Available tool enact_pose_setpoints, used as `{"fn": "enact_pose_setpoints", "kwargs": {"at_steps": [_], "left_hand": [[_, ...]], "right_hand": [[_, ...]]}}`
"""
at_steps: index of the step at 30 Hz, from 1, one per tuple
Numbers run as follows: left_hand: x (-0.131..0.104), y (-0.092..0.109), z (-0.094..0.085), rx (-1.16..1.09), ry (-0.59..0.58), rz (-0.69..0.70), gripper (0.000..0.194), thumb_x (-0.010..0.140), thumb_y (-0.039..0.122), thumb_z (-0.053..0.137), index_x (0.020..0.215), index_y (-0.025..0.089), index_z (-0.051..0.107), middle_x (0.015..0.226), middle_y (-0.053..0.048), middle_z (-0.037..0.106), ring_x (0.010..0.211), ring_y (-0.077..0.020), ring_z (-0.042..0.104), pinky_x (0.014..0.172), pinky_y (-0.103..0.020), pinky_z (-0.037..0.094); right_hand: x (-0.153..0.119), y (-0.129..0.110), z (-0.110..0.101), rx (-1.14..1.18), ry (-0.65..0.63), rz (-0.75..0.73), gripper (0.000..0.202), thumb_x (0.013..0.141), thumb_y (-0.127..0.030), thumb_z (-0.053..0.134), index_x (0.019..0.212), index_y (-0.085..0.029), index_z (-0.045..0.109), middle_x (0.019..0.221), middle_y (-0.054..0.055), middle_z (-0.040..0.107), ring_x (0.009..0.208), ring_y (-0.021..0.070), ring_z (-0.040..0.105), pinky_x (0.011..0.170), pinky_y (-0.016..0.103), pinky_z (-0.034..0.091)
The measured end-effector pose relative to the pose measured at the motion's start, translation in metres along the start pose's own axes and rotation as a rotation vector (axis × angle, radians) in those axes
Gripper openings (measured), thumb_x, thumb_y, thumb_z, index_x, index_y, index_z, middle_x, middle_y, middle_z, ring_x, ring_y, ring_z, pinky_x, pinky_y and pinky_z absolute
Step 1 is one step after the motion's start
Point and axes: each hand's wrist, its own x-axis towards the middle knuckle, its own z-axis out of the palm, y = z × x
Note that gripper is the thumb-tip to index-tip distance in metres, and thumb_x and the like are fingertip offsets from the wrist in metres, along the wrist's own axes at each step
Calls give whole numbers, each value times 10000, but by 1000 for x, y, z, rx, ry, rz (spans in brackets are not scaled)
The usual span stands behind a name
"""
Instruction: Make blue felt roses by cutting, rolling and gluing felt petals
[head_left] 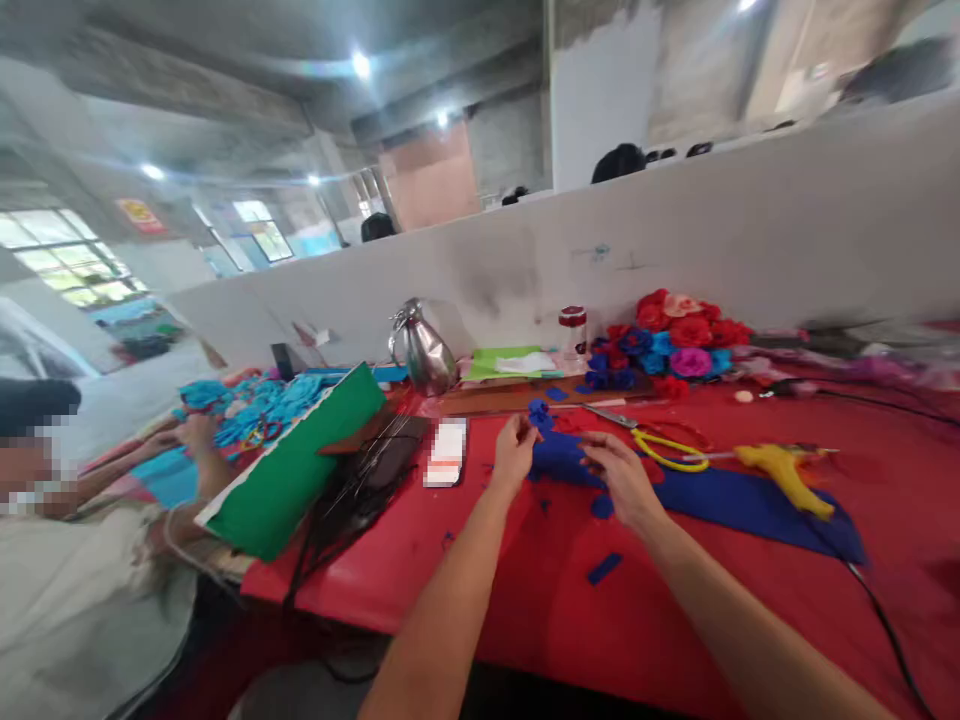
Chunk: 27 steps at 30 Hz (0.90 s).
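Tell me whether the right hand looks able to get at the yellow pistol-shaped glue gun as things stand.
Probably yes: nothing seems to cover the yellow glue gun, though yellow-handled metal scissors lie partly between it and the right hand.

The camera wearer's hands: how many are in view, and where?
2: the left hand at a small blue flower; the right hand beside it, at the blue strip. Neither seems hidden.

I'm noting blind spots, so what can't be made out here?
Head view:
Blue flower: partly hidden by the left hand.
Right hand: any held piece is too small to tell.
Blue strip: partly covered by the right hand.
Black cord: cut off by the bottom edge.
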Motion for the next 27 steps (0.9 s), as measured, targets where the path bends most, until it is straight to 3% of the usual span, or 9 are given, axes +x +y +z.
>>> {"fn": "enact_pose_setpoints", "kwargs": {"at_steps": [4, 8, 13, 18, 23, 27], "left_hand": [[-8, -2, 24, -110, -164, 14, 180, 780, 326, 644, 766, 193, 522, 652, 28, 573, 648, -128, 542, 704, -259, 428], [-15, -9, 32, -204, -257, 62, 249, 746, 377, 682, 750, 188, 520, 655, 33, 529, 609, -111, 479, 645, -242, 399], [-26, -19, 32, -114, -279, 65, 211, 797, 382, 634, 802, 179, 577, 690, 19, 534, 611, -115, 452, 612, -241, 388], [-32, -18, 29, 71, -296, 185, 174, 855, 302, 562, 937, 176, 650, 889, -47, 660, 787, -167, 556, 753, -282, 441], [-32, -13, 26, 247, -260, 307, 141, 864, 212, 522, 831, 178, 655, 877, -66, 668, 834, -189, 588, 799, -307, 455], [-29, -10, 24, 257, -262, 339, 107, 835, 178, 536, 765, 175, 618, 870, -70, 646, 835, -189, 580, 782, -303, 455]], "right_hand": [[11, -13, 6, 19, -18, -37, 335, 526, -301, 683, 848, -221, 731, 795, 20, 726, 674, 180, 606, 623, 291, 431], [8, -20, 8, 15, -101, -86, 257, 543, -297, 702, 783, -211, 734, 790, 22, 724, 722, 191, 598, 688, 314, 451], [1, -18, -2, 9, -136, -87, 256, 546, -286, 733, 793, -218, 731, 769, 11, 712, 762, 195, 596, 763, 328, 451], [1, -16, -9, 0, -165, -73, 214, 594, -269, 671, 794, -218, 729, 784, 15, 717, 773, 189, 607, 727, 314, 450], [-2, -17, -6, 8, -128, -62, 151, 611, -257, 650, 739, -214, 719, 758, 2, 705, 737, 160, 586, 692, 288, 436], [-4, -22, -4, 17, -100, -28, 167, 622, -344, 733, 722, -213, 705, 723, -10, 673, 677, 136, 549, 682, 286, 431]]}}
